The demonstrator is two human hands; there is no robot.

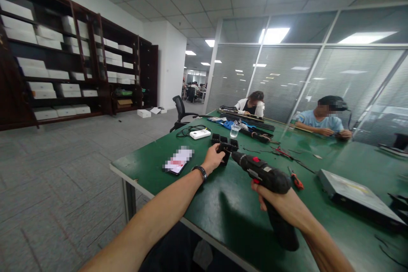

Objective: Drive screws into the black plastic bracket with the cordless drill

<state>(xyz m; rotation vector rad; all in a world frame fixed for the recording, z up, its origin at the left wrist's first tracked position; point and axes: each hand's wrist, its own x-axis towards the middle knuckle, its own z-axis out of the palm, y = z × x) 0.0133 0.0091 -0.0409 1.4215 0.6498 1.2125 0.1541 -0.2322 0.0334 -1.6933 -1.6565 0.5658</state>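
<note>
My right hand (270, 197) is wrapped round the grip of a black cordless drill (266, 173) with red details. The drill points left and away from me, its tip close to a black plastic part (225, 157); whether the two touch I cannot tell. That part is held by my left hand (213, 158), thumb and fingers closed on its left side, a dark band round the wrist. Behind it stand small black box-shaped pieces (219, 138). A phone (179, 160) with a lit, blurred screen lies left of my left hand.
On the green table (242, 229) are a white device (200, 134) with a black cable, a clear cup (235, 131), orange-handled pliers (296, 179), a flat metal case (360, 197) and loose wires. Two people sit across the table. Shelves (60, 74) with white boxes stand at left.
</note>
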